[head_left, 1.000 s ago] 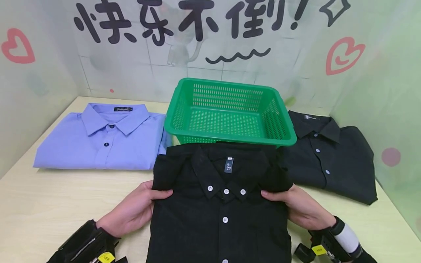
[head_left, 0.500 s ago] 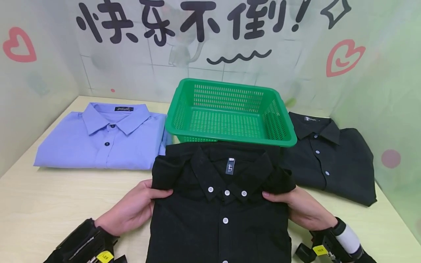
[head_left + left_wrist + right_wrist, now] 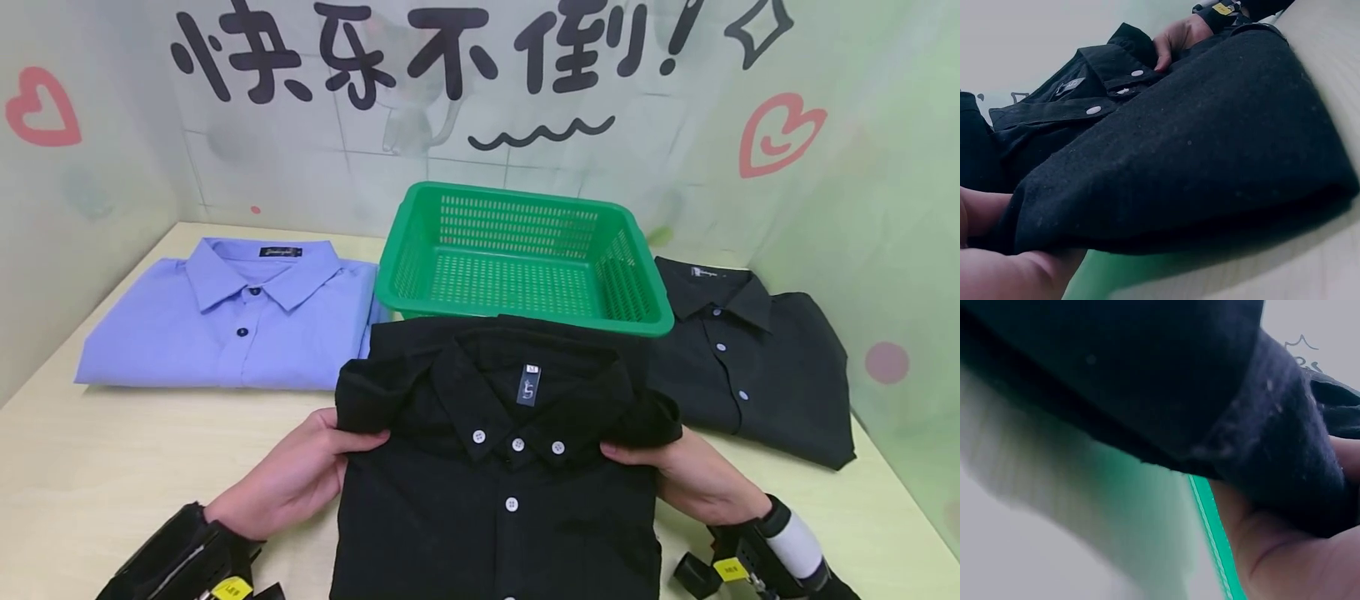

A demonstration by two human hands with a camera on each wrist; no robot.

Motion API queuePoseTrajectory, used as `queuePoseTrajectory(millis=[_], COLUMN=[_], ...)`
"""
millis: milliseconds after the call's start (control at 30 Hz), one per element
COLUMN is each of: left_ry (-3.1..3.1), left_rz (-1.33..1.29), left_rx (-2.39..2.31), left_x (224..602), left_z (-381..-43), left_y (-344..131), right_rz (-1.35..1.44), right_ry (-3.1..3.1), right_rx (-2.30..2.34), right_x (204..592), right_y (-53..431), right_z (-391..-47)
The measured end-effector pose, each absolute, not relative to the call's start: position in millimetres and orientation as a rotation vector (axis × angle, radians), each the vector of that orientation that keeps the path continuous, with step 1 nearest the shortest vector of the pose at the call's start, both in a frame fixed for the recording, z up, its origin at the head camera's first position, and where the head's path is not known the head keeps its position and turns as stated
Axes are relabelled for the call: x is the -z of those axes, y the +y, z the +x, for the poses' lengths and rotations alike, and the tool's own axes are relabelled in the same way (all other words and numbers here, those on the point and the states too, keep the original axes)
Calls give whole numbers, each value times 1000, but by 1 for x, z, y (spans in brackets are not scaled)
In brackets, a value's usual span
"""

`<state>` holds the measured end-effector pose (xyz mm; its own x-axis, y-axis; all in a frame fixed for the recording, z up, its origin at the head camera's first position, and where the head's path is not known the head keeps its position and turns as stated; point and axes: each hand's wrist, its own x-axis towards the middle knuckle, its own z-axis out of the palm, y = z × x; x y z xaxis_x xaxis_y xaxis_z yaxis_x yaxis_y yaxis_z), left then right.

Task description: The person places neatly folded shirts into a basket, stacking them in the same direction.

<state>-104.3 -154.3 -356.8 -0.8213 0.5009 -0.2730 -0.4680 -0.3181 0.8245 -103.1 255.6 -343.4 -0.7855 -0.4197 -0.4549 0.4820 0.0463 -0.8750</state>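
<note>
A folded black shirt (image 3: 450, 517) with white buttons and a small collar label is held by both hands in the middle of the head view. My left hand (image 3: 296, 475) grips its left side, thumb on top and fingers underneath. On the opposite side my right hand (image 3: 693, 475) grips the shirt the same way. The collar end is raised and overlaps the front rim of the green basket (image 3: 517, 275) in this view. In the left wrist view the shirt (image 3: 1197, 144) slants above the table. Dark fabric (image 3: 1147, 375) fills much of the right wrist view, hiding the right fingertips.
A folded blue shirt (image 3: 217, 350) lies at the back left of the wooden table (image 3: 150, 467). Another folded black shirt (image 3: 787, 375) lies at the right, partly behind the held one. Printed walls (image 3: 885, 250) enclose the table at the back and sides.
The held shirt's collar end has risen slightly and its shoulder folds have spread outward. My left hand has shifted a little to the left. Both hands keep their grip.
</note>
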Motion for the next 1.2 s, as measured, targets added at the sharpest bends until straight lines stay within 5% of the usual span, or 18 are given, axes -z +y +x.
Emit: queuePoseTrajectory(millis=[1200], left_ry=[1463], left_rz=[154], left_rx=[-2181], left_x=[351], left_z=[-102], left_y=[-151], right_rz=[-70], right_ry=[1758], right_rx=[1813], right_x=[343], right_y=[261], right_z=[-104])
